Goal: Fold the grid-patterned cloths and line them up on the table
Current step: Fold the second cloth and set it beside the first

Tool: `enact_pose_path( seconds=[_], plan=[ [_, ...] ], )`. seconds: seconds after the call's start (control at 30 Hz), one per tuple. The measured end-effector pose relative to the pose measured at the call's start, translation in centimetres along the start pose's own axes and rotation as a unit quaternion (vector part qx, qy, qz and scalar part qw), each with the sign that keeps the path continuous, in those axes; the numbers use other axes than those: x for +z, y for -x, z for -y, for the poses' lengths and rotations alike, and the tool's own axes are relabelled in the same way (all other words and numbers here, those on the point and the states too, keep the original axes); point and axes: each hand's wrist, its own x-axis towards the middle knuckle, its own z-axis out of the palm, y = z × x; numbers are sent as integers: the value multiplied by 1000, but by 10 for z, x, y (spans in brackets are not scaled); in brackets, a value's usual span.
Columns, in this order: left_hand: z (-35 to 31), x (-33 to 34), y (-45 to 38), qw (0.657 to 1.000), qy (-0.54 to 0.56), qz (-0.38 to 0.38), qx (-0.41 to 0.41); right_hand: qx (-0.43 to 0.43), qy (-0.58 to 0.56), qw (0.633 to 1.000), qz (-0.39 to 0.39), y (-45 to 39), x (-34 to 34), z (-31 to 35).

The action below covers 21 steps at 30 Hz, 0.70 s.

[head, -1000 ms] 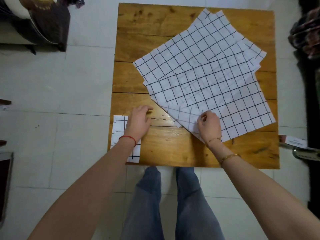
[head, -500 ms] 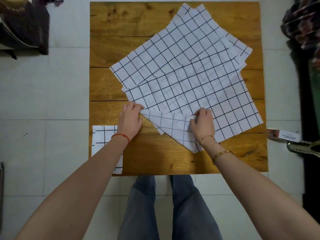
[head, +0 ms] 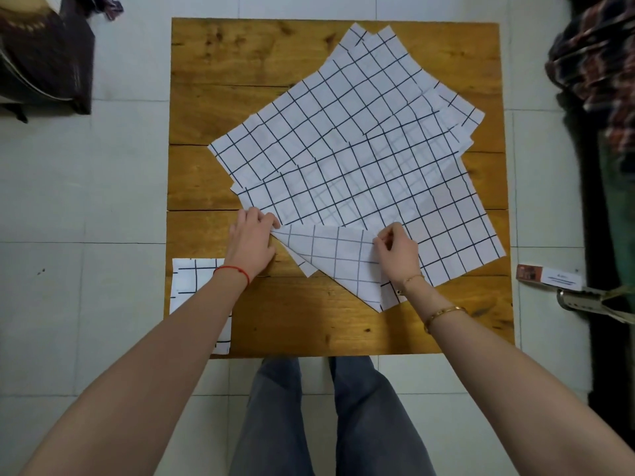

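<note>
wooden table [head: 213, 321] – left hand [head: 251, 245], right hand [head: 398, 255] pinching top cloth's [head: 378, 194] folded near edge

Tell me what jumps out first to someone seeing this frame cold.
A fanned pile of grid-patterned cloths sprawls at an angle over the middle and far right of the wooden table. At its near edge the left hand and right hand each pinch the top cloth, whose near corner is turned up showing its paler underside. One folded cloth sits at the table's near-left corner, partly under the left forearm.
</note>
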Motion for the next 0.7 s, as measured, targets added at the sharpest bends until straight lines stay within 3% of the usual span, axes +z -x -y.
enact_pose_path(
  seconds=[0.23,0.43,0.7],
  plan=[
    [-5,-4,-3,1000,16,-2,-8,-28,-101,994,-5,-3,-25,0],
    [-11,-5,-7,999,-14,28,9,-43,-113,991,50,-2,-40,-8],
    [-17,-9,-13,996,-57,66,29,-51,-115,990,62,1,-54,-13]
  ],
)
